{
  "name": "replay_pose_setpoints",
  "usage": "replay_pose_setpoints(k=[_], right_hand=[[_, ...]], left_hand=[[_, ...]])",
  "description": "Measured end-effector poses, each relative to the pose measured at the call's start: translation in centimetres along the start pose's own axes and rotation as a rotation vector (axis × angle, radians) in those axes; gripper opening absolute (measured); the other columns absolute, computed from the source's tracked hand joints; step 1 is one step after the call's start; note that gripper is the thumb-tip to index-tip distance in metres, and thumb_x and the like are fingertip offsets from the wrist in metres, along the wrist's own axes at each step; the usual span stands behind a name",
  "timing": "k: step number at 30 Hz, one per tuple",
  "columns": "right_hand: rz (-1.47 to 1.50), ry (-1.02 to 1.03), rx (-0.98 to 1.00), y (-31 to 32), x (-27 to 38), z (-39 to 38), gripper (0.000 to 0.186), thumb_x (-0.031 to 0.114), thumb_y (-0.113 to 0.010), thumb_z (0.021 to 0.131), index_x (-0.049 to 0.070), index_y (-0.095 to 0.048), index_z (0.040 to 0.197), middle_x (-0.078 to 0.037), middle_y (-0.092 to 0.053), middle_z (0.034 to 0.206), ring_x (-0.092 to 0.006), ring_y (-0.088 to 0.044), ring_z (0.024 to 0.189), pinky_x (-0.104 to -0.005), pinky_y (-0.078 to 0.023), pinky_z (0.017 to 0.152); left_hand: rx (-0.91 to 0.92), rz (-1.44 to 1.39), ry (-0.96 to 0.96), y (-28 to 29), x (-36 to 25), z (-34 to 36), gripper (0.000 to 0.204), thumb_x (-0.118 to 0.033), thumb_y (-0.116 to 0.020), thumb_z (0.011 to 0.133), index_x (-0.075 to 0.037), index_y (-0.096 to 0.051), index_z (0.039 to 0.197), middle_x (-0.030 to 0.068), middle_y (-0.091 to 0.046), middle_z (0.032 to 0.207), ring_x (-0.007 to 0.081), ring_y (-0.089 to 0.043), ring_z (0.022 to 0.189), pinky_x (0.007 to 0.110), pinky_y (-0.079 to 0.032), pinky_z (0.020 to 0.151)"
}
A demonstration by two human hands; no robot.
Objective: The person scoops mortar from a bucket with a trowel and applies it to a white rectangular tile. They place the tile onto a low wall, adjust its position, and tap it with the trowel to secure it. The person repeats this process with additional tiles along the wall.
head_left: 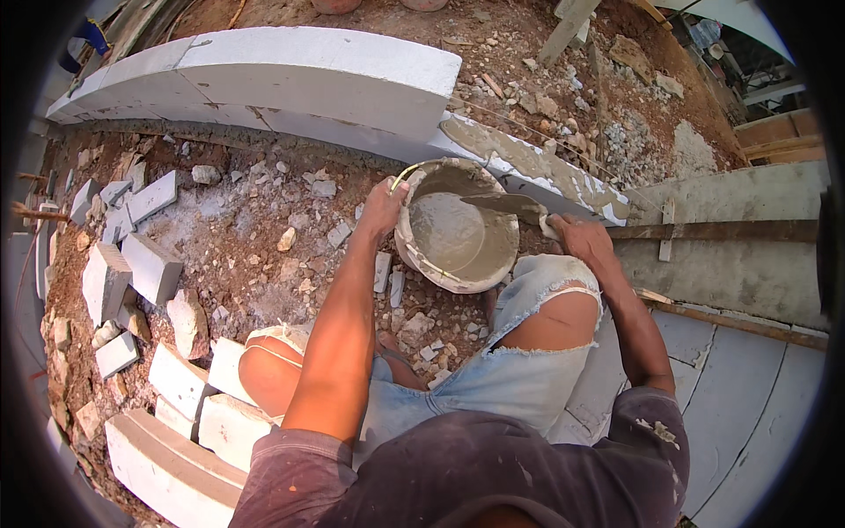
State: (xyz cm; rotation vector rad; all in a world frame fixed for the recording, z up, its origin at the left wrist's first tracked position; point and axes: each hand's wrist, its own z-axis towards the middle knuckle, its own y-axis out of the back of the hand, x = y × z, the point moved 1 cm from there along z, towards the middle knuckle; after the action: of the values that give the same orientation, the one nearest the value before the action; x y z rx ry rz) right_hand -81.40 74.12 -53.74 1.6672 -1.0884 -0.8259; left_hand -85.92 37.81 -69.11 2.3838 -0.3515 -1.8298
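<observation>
A round bucket (466, 277) of grey wet mortar sits between my knees, beside the low white block wall (317, 66). My left hand (385, 195) is closed on its left rim by a thin yellow handle. Fingers of my right hand (574, 231) wrap round the handle of a mortar-coated trowel, whose blade (502, 206) lies over the right side of the bucket, partly in it. Just behind the bucket, a lower course of the wall carries a rough layer of grey mortar (550, 163).
Loose white blocks (224, 427) and broken pieces (150, 264) lie on rubble-strewn dirt at left. A grey concrete wall (731, 273) with a wooden batten (739, 230) stands at right. Beyond the block wall are a post (563, 31), buckets (334, 4) and a taut string.
</observation>
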Motion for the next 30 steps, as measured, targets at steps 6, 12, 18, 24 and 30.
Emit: replay_pose_setpoints(k=[6, 12, 18, 24, 30], right_hand=[[-0.48, 0.617, -0.09, 1.1, 7.4, 12.4, 0.027, 0.022, -0.05, 0.095, 0.01, -0.061, 0.117, -0.012, -0.061, 0.113, -0.0304, -0.061, 0.1, -0.0406, -0.047, 0.084], [-0.41, 0.379, 0.136, -1.5, 6.0, 13.0, 0.028, 0.016, -0.051, 0.091, 0.009, -0.063, 0.116, -0.02, -0.066, 0.103, -0.0352, -0.066, 0.095, -0.0455, -0.048, 0.08], [-0.303, 0.38, -0.029, -1.8, 5.1, 11.1, 0.017, 0.015, -0.06, 0.084, 0.009, -0.068, 0.098, -0.016, -0.069, 0.085, -0.0357, -0.069, 0.078, -0.048, -0.052, 0.065], [-0.254, 0.222, 0.305, -3.5, 2.1, 7.8, 0.02, 0.02, -0.057, 0.085, 0.007, -0.07, 0.094, -0.019, -0.07, 0.083, -0.0374, -0.07, 0.08, -0.0481, -0.055, 0.07], [-0.328, 0.114, 0.14, -0.7, 2.5, 9.3, 0.03, 0.028, -0.055, 0.088, 0.009, -0.07, 0.106, -0.023, -0.07, 0.104, -0.0387, -0.07, 0.089, -0.0492, -0.056, 0.075]], left_hand=[[-0.066, 0.125, -0.04, -0.9, 0.0, -0.4, 0.042, -0.036, -0.052, 0.101, 0.003, -0.062, 0.111, 0.0219, -0.068, 0.101, 0.0357, -0.064, 0.096, 0.045, -0.047, 0.087], [-0.036, 0.057, -0.118, -2.6, -0.5, -0.3, 0.035, -0.029, -0.053, 0.099, 0.002, -0.062, 0.111, 0.0259, -0.066, 0.105, 0.0426, -0.062, 0.102, 0.047, -0.047, 0.089], [0.08, 0.182, -0.036, -2.8, -2.4, -0.7, 0.043, -0.035, -0.052, 0.099, -0.003, -0.057, 0.128, 0.0261, -0.062, 0.123, 0.043, -0.059, 0.116, 0.051, -0.046, 0.098], [0.056, 0.25, 0.039, -3.4, -2.6, -0.4, 0.042, -0.035, -0.052, 0.099, -0.003, -0.057, 0.126, 0.0256, -0.063, 0.12, 0.0433, -0.059, 0.114, 0.051, -0.047, 0.096], [-0.001, 0.171, -0.072, -3.0, -0.8, -0.2, 0.041, -0.034, -0.05, 0.1, -0.003, -0.057, 0.125, 0.0269, -0.064, 0.118, 0.0442, -0.059, 0.113, 0.052, -0.046, 0.095]])
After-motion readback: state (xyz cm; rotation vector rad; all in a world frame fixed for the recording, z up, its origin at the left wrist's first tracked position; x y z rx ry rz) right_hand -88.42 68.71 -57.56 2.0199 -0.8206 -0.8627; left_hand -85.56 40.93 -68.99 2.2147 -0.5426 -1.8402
